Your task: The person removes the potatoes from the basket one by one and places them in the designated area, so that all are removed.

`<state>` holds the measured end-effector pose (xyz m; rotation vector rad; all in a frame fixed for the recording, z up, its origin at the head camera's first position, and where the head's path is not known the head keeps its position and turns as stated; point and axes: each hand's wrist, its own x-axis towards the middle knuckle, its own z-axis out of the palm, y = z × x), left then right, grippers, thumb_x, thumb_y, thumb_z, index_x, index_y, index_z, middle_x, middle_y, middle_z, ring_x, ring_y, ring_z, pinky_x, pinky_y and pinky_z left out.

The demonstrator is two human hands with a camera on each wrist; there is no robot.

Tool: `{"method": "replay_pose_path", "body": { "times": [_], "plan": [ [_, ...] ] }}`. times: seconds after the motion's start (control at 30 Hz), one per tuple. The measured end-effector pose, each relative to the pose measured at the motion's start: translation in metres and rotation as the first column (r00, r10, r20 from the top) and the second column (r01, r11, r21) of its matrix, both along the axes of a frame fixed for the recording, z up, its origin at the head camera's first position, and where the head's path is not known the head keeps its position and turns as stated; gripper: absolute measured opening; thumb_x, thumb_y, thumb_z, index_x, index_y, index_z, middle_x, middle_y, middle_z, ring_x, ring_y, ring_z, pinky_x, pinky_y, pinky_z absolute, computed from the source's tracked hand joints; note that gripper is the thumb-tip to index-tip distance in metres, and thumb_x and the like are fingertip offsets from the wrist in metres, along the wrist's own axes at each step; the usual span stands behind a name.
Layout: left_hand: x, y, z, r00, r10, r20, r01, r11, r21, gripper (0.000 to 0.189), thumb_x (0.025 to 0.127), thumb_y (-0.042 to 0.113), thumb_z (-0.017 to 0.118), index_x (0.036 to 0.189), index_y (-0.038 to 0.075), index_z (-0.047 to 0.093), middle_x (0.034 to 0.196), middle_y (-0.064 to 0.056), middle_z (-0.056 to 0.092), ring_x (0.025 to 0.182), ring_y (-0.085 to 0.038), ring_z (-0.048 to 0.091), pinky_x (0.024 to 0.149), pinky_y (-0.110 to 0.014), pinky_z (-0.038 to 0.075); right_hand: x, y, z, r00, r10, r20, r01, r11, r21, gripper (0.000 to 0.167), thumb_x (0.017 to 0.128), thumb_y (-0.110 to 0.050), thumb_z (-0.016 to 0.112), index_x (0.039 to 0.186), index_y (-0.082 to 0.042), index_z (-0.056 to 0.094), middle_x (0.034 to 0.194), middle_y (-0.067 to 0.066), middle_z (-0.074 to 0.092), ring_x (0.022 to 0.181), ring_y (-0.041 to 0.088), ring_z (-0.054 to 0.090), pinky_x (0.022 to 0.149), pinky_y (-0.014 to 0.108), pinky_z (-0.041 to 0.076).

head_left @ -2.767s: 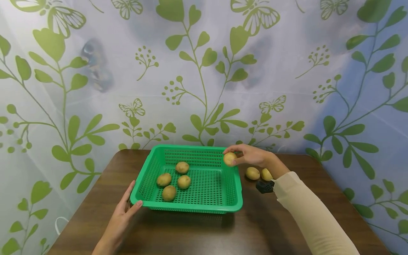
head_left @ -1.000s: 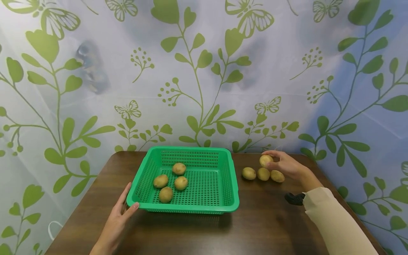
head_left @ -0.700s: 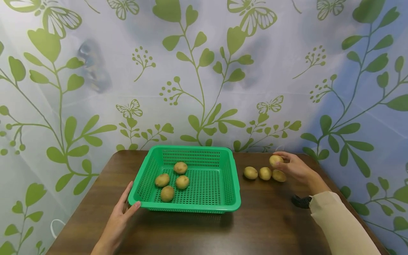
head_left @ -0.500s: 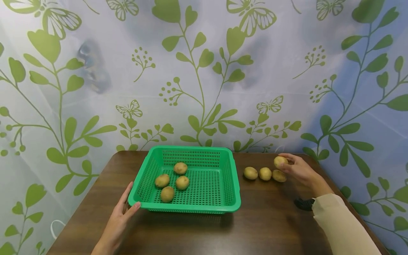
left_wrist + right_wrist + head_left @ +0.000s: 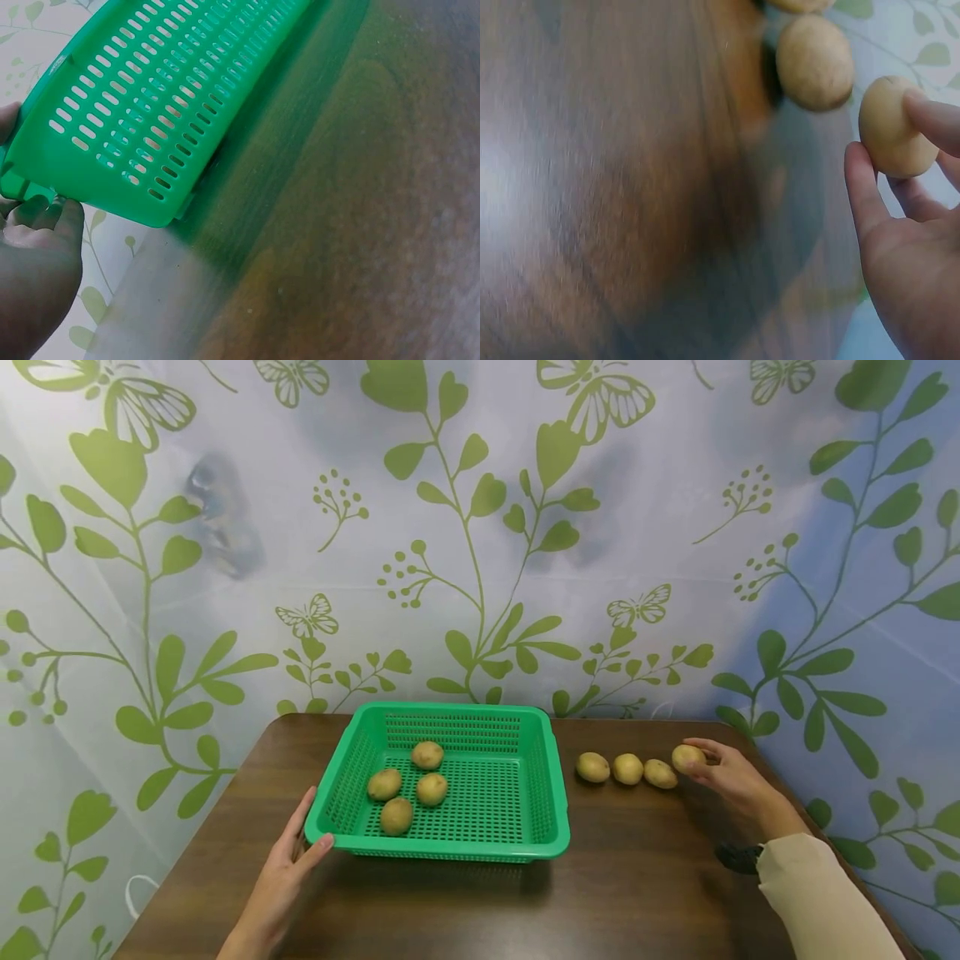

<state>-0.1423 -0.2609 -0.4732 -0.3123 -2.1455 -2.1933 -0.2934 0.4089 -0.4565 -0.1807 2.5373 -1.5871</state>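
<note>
White sheeting, printed with green leaves and butterflies, filled the space beyond both grips, and the brown table ran beneath them, wood-grained and glossy! Then the green basket, plastic by its look, a rounded rectangle with slotted walls, well to the left of the right-hand grip. And the left hand had its near-left corner, thumb over the rim, fingers hooked underneath! A sharp tug there could, I judged, have skidded it and set the four potatoes inside, right of that grip, rolling. Across the table, the right hand had a narrow pinch, thumb and fingers around a held potato; whether it touched the wood, I couldn't tell. The likely danger: an uneven release, and that smooth oval might roll. Drift leftward, and it could bump the neighbouring potato, just beside the fingertips, and shunt the two outer potatoes farther left. Dull yellow-brown skins, egg-like shapes, a few darker specks!
</note>
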Motion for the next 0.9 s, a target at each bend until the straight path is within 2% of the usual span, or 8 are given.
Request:
{"method": "replay_pose_path", "body": {
  "times": [0.13,0.47,0.7,0.9],
  "plan": [
    [0.0,0.001,-0.001,1.0,-0.003,-0.014,0.003,1.0,0.009,0.073,0.11,0.003,0.049,0.168,0.011,0.005,0.17,-0.021,-0.001,0.138,0.007,0.035,0.102,-0.015,0.04,0.005,0.008,-0.004,1.0,-0.012,0.01,0.012,0.999,0.037,0.062,0.105,-0.007,0.061,0.153,0.016,0.028,0.148,0.041,0.031,0.102,0.009,0.06,0.087,0.029,0.055],
    [-0.001,0.001,0.0,1.0,0.005,-0.009,-0.005,1.0,0.01,0.073,0.11,0.003,0.049,0.168,0.013,0.005,0.17,-0.021,-0.001,0.137,0.007,0.037,0.101,-0.015,0.041,0.004,0.015,-0.014,1.0,0.0,0.027,-0.002,0.997,0.071,0.068,0.101,-0.01,0.068,0.151,0.018,0.032,0.138,0.036,0.046,0.101,0.007,0.058,0.083,0.03,0.055],
    [0.0,0.001,0.001,1.0,-0.004,-0.022,0.005,1.0,0.015,0.073,0.109,0.002,0.048,0.167,0.01,0.004,0.169,-0.023,-0.001,0.137,0.006,0.039,0.101,-0.016,0.042,0.004,0.012,-0.016,1.0,0.015,0.015,-0.017,0.986,0.168,0.066,0.104,-0.012,0.065,0.15,0.021,0.03,0.136,0.039,0.047,0.106,0.02,0.058,0.083,0.032,0.056],
    [0.0,0.002,0.001,1.0,0.0,-0.009,0.0,1.0,0.009,0.074,0.109,0.003,0.049,0.167,0.01,0.004,0.17,-0.023,-0.001,0.136,0.007,0.038,0.1,-0.015,0.041,0.006,0.012,-0.014,0.999,-0.004,0.039,-0.004,0.98,0.198,0.066,0.103,-0.012,0.065,0.149,0.021,0.03,0.137,0.041,0.046,0.11,0.028,0.057,0.084,0.034,0.056]
  ]
}}
